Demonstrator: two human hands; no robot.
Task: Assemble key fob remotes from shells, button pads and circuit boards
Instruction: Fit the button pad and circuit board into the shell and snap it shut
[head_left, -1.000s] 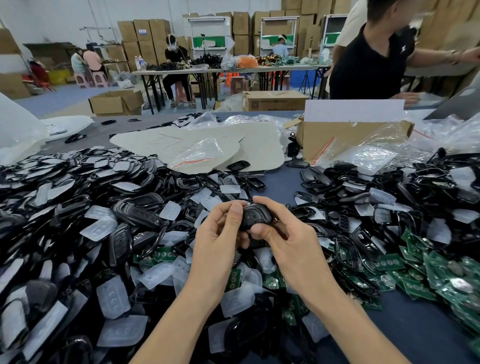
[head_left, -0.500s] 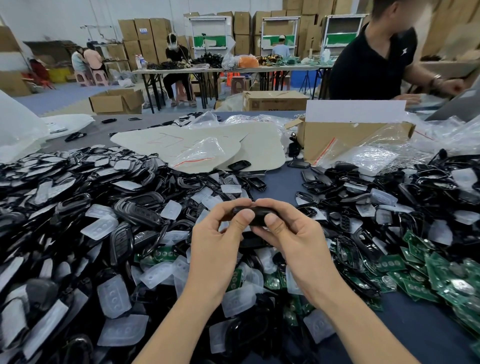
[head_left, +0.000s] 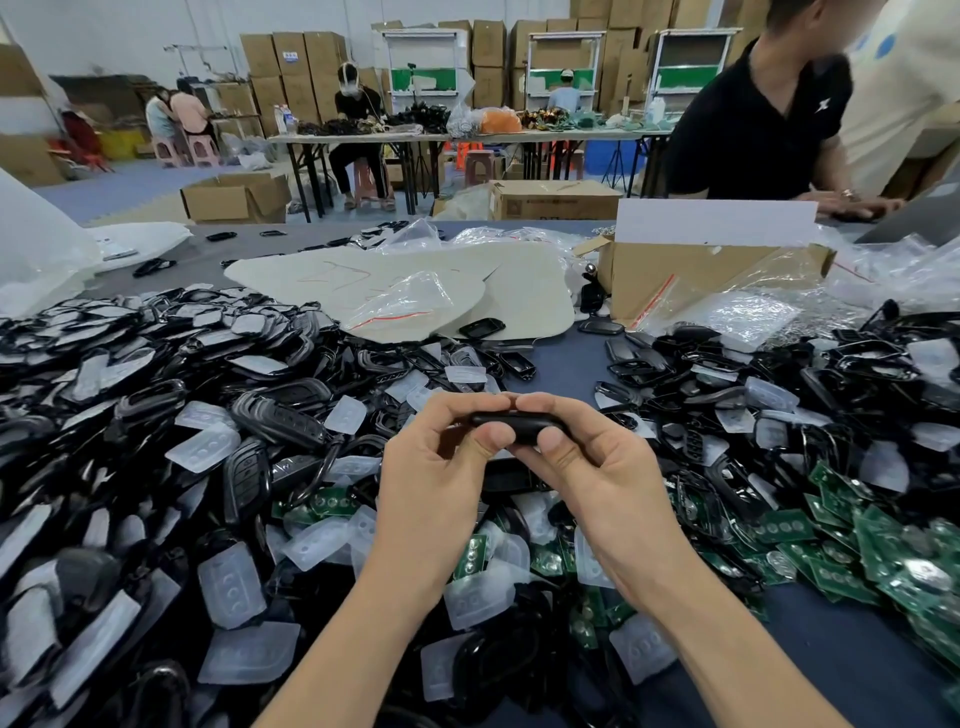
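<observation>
The blue-grey table (head_left: 852, 654) shows bare only below the right wrist; elsewhere it is buried. Left of the left hand (head_left: 431, 483) spreads a heap of glossy black shells (head_left: 156, 405), rounded, hollow plastic frames, running off the picture's edge. Beyond both hands stands a brown cardboard box (head_left: 675, 275), its front partly veiled by crinkled clear bags. Right of the right hand (head_left: 597, 478) lie flat green circuit boards (head_left: 883, 551) with silvery round contacts, overlapping so that single outlines blur. Milky, soft-looking button pads (head_left: 228, 584) with raised domes are scattered under and beside the forearms. Both hands pinch one black key fob (head_left: 511, 420) between thumbs below and curled fingers above, above the pile. It is seen edge-on (a slim, smooth bar), its ends covered by fingertips, so its button face and seam cannot be made out.
</observation>
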